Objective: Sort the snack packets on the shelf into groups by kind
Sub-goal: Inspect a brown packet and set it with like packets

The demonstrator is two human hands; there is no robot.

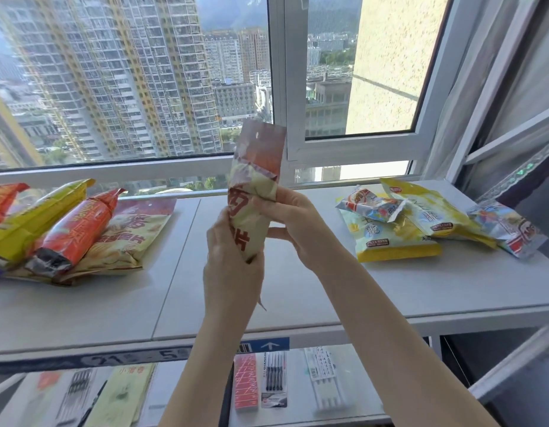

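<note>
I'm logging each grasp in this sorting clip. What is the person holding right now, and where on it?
A cream packet with red lettering, held upright above the shelf. The left hand grips its lower end; the right hand grips its middle from the side.

A pale grey shelf (298, 288) runs along under the window, made of flat panels with a seam between them. At nine o'clock a heap of packets rests on it: a yellow packet (36, 217), a red packet (79, 229) leaning over a flat cream packet (128, 238), and the edge of another red one (2, 198) at the far left. At three o'clock lie two pale yellow packets (393, 241) (433, 211) overlapping, with two small blue-and-white packets (371, 206) (507, 228) on and beside them. The middle panel at six o'clock is bare.
</note>
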